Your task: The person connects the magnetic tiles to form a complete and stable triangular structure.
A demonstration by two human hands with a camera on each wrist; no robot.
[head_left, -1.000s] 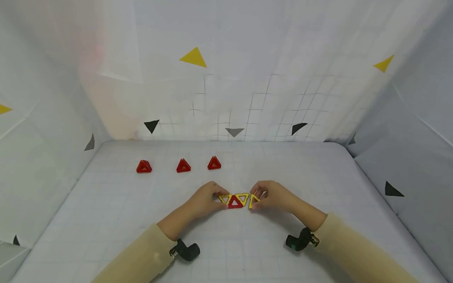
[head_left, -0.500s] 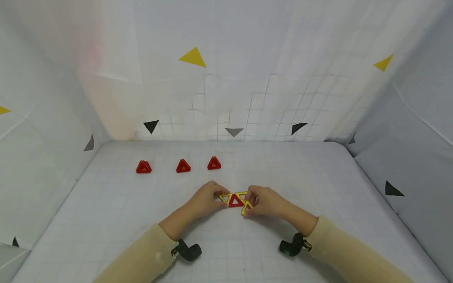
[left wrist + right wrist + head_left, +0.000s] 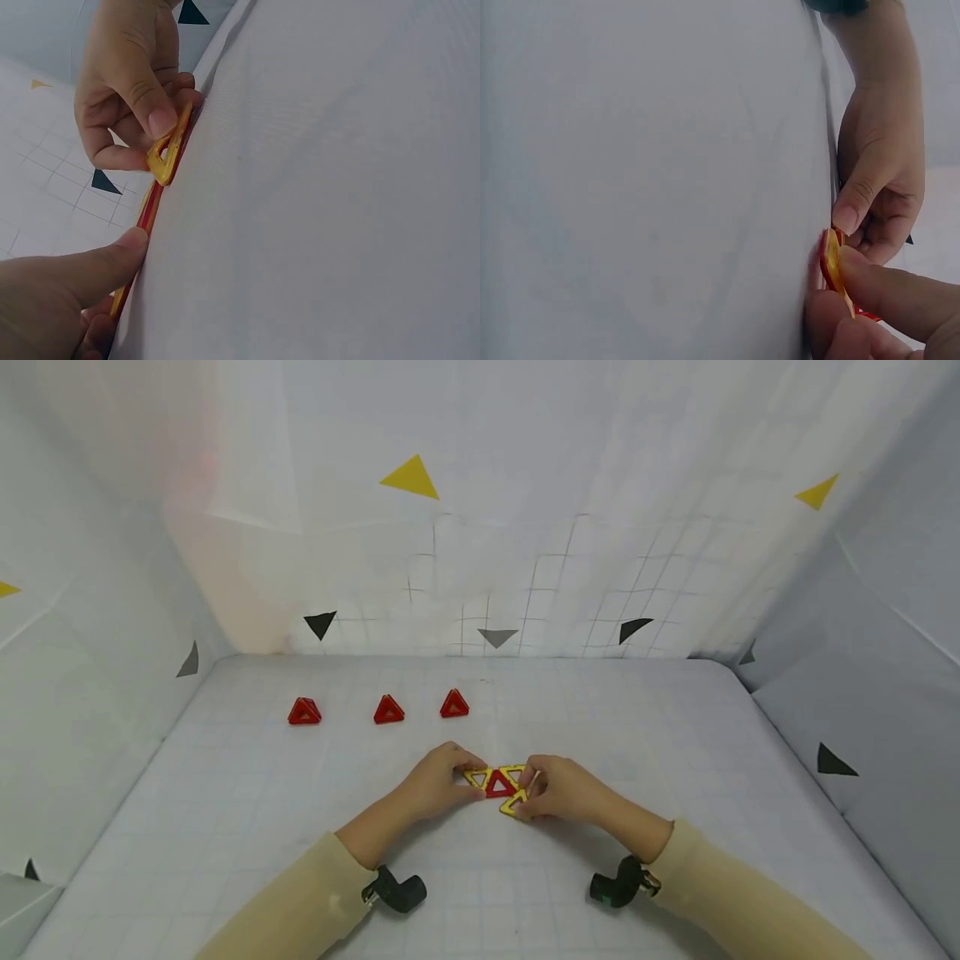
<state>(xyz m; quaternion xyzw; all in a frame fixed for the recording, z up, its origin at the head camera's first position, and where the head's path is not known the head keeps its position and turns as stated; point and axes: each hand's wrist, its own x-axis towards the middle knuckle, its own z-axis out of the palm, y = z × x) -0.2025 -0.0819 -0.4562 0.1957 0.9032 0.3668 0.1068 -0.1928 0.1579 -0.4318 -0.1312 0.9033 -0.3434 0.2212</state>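
Observation:
A flat row on the table has a red triangular magnetic tile (image 3: pixel 500 794) between a left yellow tile (image 3: pixel 476 772) and a right yellow tile (image 3: pixel 513 768). My left hand (image 3: pixel 437 783) pinches the row's left end, thumb near the red tile's lower corner and fingers at the left yellow tile. My right hand (image 3: pixel 568 789) pinches another yellow triangular tile (image 3: pixel 506 808) between thumb and fingers, just below the row's right side. In the left wrist view that held yellow tile (image 3: pixel 172 161) is tilted up from the table. Fingers partly cover the right yellow tile.
Three small red pyramids, a left one (image 3: pixel 304 712), a middle one (image 3: pixel 388 710) and a right one (image 3: pixel 454 704), stand farther back on the white table (image 3: pixel 675 718). White cloth walls (image 3: pixel 487 577) with coloured triangles enclose the back and sides.
My right hand has moved left and toward me, bringing its yellow tile from the row's right end to below the row and turning it. My left hand has stayed in place.

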